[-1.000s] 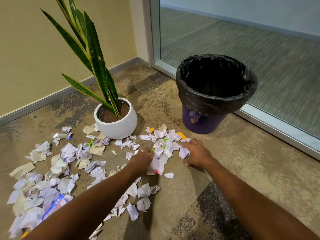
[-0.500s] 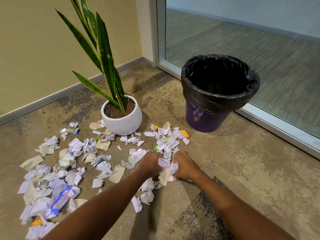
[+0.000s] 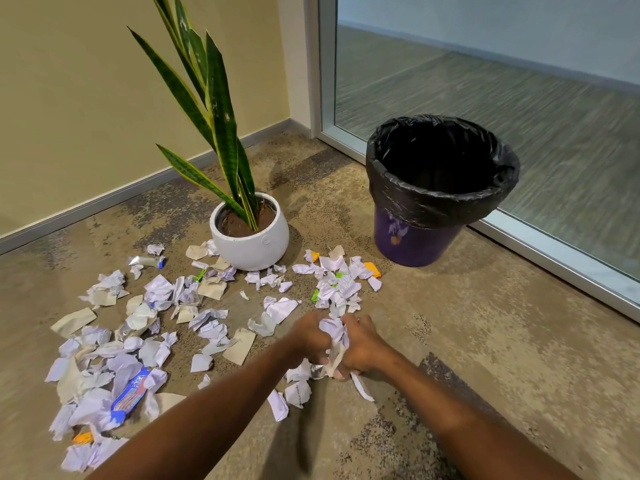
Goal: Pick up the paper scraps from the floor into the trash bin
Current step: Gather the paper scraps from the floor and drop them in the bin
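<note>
Head view, looking down at a mottled brown floor (image 3: 467, 323). Low and centre, close over that floor: left grip (image 3: 304, 337) and right grip (image 3: 363, 348), pressed toward each other, fingers of both curled in round one crumpled wad of paper scraps (image 3: 334, 336), white and beige, squeezed between the two palms. Cannot tell whether the wad has fully left the floor. Just below the right grip, a white strip (image 3: 362, 389) lying on the floor.

Beyond the grips, a small heap of scraps (image 3: 339, 284) flecked with green and orange, lying between the white pot (image 3: 252, 247) and the trash bin (image 3: 412, 244). Purple bin, upright, lined with a black bag (image 3: 440, 199) folded over the rim, standing near the metal frame of a glass wall (image 3: 485, 81), well apart from both grips. Inside of the bag too dark to read.

Off to the left, a wide scatter of scraps (image 3: 138, 341) spread across the floor, a blue-and-red wrapper (image 3: 130, 396) lying among them. Snake plant (image 3: 221, 133) rising from the pot, a few scraps touching the pot's base. More loose pieces (image 3: 296, 393) beside the left forearm.
</note>
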